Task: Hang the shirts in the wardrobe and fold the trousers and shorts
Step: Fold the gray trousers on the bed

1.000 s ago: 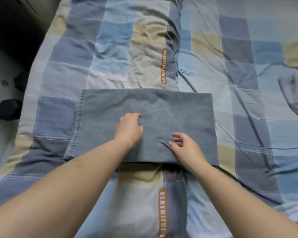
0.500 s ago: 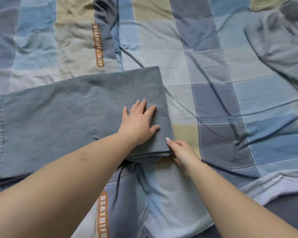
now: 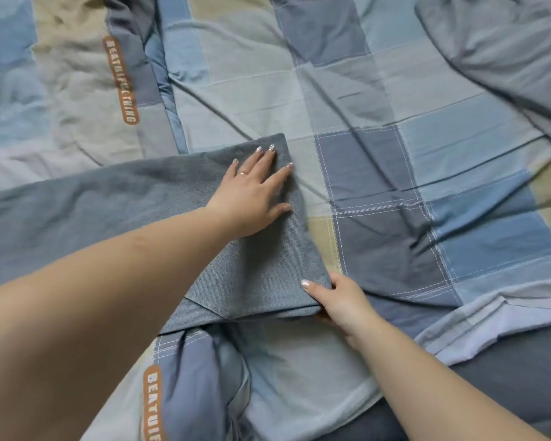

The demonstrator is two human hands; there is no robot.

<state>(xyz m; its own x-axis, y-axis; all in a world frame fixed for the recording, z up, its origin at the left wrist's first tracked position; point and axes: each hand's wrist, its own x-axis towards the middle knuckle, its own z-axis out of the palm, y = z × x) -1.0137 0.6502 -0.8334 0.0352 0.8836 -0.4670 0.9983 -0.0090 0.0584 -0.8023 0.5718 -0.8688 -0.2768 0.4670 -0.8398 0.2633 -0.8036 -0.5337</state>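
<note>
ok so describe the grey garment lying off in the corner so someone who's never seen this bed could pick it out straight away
Start from the checked blue, grey and beige bedcover that fills the view. Follow it to the upper right corner, far from both hands, where the grey garment lies crumpled. It is plain, smooth, thin grey cloth with no checks, unlike the thicker denim-blue folded trousers at the left.

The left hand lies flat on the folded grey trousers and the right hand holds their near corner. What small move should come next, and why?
Probably lift the right end and fold it over to the left. The left hand presses flat on the trousers, pinning them to the bed cover, while the right hand pinches the near right corner with fingers tucked under. The piece looks long enough for one more fold.
</note>
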